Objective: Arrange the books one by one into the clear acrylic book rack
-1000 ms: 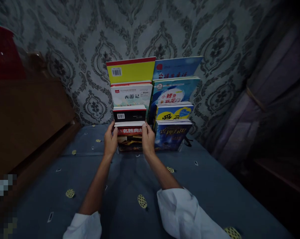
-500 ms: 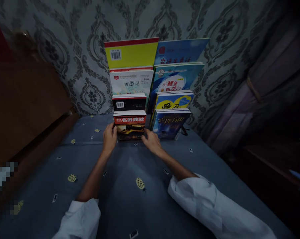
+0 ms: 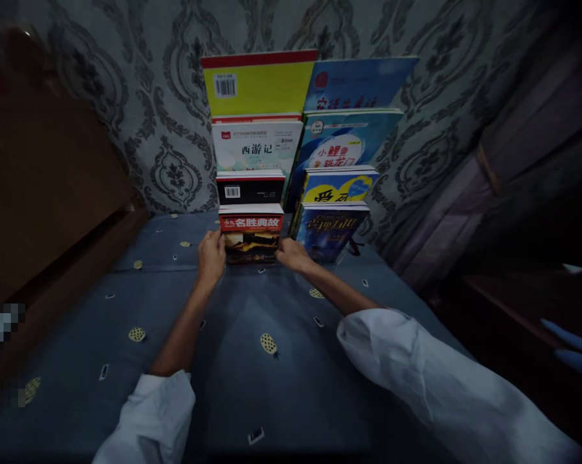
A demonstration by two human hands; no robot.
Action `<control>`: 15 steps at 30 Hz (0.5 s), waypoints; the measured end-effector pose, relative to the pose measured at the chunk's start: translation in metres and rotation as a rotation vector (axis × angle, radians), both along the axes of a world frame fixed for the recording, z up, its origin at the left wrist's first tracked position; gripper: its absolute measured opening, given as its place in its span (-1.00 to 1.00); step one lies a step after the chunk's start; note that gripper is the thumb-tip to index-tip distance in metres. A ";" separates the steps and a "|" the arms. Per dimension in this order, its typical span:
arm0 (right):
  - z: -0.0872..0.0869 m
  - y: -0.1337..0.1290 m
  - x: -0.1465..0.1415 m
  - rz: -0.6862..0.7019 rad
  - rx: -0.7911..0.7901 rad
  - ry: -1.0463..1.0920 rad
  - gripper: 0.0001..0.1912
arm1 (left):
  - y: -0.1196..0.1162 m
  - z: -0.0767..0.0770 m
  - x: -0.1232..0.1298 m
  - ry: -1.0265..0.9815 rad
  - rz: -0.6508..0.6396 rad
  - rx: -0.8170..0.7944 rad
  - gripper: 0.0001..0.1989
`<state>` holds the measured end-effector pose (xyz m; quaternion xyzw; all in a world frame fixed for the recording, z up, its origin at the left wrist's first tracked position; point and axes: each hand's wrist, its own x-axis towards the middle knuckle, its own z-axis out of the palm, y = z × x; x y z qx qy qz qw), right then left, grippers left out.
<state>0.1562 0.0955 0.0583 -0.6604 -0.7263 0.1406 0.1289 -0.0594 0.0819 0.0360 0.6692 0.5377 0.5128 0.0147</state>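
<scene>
Two side-by-side columns of upright books rise in tiers against the wall. At the front left stands a red-topped book (image 3: 252, 240) with a dark picture below its title. My left hand (image 3: 212, 255) is at its left edge and my right hand (image 3: 292, 254) at its lower right edge, the fingers of both curled against it. Behind it come a black book (image 3: 252, 191), a white book (image 3: 256, 147) and a yellow book (image 3: 266, 87). The right column has a dark blue book (image 3: 330, 233) in front, close to my right hand.
The books stand on a blue patterned cloth (image 3: 223, 374). A brown wooden panel (image 3: 44, 193) is on the left, a patterned wall (image 3: 174, 129) behind, and a tied curtain (image 3: 455, 200) on the right. A dark surface lies at the far right.
The view has shifted slightly, with the cloth and front books appearing higher. My right hand's fingers look more curled at the front left book's edge; both hands remain beside it.
</scene>
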 end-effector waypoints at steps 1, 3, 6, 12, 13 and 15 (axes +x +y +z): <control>-0.001 0.001 0.000 -0.002 -0.003 0.007 -0.70 | 0.000 0.000 0.000 0.002 0.003 0.002 -0.76; -0.002 0.003 0.001 -0.009 -0.006 0.025 -0.70 | 0.000 0.000 0.000 0.000 0.007 0.003 -0.76; -0.006 0.005 0.003 -0.022 0.002 0.062 -0.73 | -0.001 -0.001 0.001 -0.005 0.004 0.000 -0.75; -0.017 0.008 0.007 -0.014 0.068 0.192 -0.79 | -0.004 -0.012 0.008 -0.079 -0.004 0.007 -0.71; -0.019 0.009 0.007 -0.007 0.087 0.225 -0.79 | -0.005 -0.015 0.009 -0.088 0.000 0.003 -0.68; -0.022 0.012 0.008 0.006 0.137 0.299 -0.79 | -0.006 -0.022 0.009 -0.105 0.002 -0.008 -0.64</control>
